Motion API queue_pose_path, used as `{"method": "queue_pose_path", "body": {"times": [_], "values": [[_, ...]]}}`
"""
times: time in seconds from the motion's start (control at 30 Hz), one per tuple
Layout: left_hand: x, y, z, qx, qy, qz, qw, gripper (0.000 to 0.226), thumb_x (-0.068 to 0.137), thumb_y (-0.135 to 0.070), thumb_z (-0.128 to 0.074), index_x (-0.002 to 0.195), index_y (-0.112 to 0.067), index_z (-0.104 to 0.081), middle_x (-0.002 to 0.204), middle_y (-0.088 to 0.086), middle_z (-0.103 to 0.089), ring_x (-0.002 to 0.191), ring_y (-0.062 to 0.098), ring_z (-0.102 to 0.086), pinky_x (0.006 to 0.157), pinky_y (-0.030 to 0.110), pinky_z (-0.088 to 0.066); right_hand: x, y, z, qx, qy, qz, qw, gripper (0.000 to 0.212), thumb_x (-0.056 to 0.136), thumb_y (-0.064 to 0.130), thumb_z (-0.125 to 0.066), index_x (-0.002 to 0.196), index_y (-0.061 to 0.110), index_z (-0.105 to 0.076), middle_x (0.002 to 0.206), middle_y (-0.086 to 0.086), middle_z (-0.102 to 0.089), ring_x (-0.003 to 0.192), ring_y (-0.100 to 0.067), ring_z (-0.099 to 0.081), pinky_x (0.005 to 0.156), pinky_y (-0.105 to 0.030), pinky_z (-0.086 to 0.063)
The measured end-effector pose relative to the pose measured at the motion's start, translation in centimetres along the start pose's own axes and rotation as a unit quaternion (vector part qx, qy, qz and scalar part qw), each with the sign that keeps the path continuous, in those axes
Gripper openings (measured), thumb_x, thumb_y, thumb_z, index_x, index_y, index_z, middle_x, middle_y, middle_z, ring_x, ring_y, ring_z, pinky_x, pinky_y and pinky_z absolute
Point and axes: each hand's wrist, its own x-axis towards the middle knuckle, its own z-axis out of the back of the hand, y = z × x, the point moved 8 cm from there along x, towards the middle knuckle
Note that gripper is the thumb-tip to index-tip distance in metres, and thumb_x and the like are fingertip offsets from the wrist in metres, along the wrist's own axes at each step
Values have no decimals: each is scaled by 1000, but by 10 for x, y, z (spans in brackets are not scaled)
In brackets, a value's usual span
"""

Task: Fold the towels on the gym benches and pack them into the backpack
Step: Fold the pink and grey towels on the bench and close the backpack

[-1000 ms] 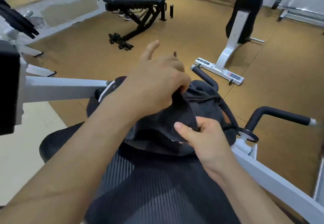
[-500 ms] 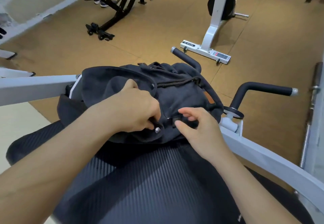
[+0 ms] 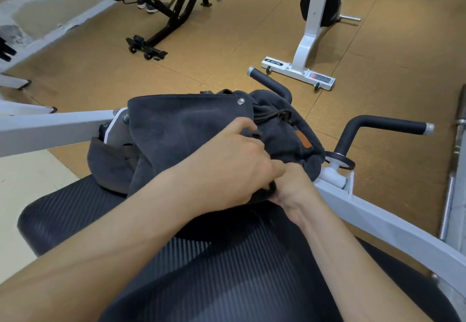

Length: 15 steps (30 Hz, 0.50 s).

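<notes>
The backpack (image 3: pixel 282 145) lies at the far edge of the desk (image 3: pixel 227 271), propped against the white frame (image 3: pixel 50 127) of the machine. That probably keeps it from sliding off while both hands work on it. Its broad flap (image 3: pixel 181 122) is spread toward the far-left corner, with a snap stud (image 3: pixel 241 101) showing at its corner. The drawstring (image 3: pixel 273 115) at the mouth looks pulled tight, so I judge that the bag is being closed rather than filled. The left hand (image 3: pixel 227 163) reaches in from the near-left side and lies over the front of the backpack. Its fingers are curled tight into the dark cloth just below the drawstring, seemingly to hold the front steady or draw it toward the near edge. The right hand (image 3: pixel 296 190) sits just beside it, touching it, low at the bag's near-right side. Its fingers are bent in under the lower edge of the backpack, and the left hand hides their tips, so whether they pinch a strap, a buckle or only cloth cannot be told. With the hands this close together, the likely aim is to fasten one small part of the bag to another. No towel is in sight on the desk or in either hand. Whether any are already inside cannot be seen. A padded handle (image 3: pixel 378 122) stands well apart from the hands, beyond the far-right corner.
</notes>
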Motion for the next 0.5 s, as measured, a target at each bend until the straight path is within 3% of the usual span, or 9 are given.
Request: {"method": "queue_pose_path", "body": {"times": [0.03,0.13,0.2,0.27,0.37,0.5], "values": [[3,4,-3,-17,26,17,999,9,86,-28,-63,80,-27,-56,65,-12,-54,76,13,-61,99,41,-26,1,-4,-1,32,24,-17,999,41,82,-4,-59,48,18,-65,53,-3,-56,61,-22,-48,63,-34,-45],[2,31,-30,-113,160,108,975,17,91,-44,-56,99,-32,-65,79,-14,-57,94,12,-56,96,40,-27,0,-10,-6,104,76,-68,989,11,89,7,-65,79,8,-69,61,-2,-65,56,-10,-56,54,-19,-47],[1,39,-40,-161,187,138,959,24,87,-50,-60,103,-34,-67,82,-12,-63,96,14,-55,90,38,-28,3,-14,-5,153,85,-89,981,12,92,12,-63,85,7,-70,65,-3,-67,58,-10,-59,51,-17,-49],[4,42,-43,-158,180,139,961,27,86,-53,-61,104,-34,-68,86,-9,-65,97,13,-54,86,36,-26,6,-15,-4,189,91,-87,974,12,93,12,-62,86,6,-71,67,-4,-68,62,-11,-60,53,-18,-51],[8,45,-47,-153,160,152,963,20,90,-49,-57,104,-39,-68,94,-11,-66,102,12,-52,92,40,-27,6,-12,-2,260,98,-48,959,11,90,6,-63,86,4,-73,73,-5,-68,65,-9,-60,56,-15,-50],[4,56,-40,-208,51,216,953,16,83,-50,-66,93,-39,-73,84,-17,-68,92,8,-57,94,42,-34,4,-2,4,253,95,51,961,21,91,5,-61,80,9,-78,79,-5,-66,68,-7,-57,61,-15,-48]]}}
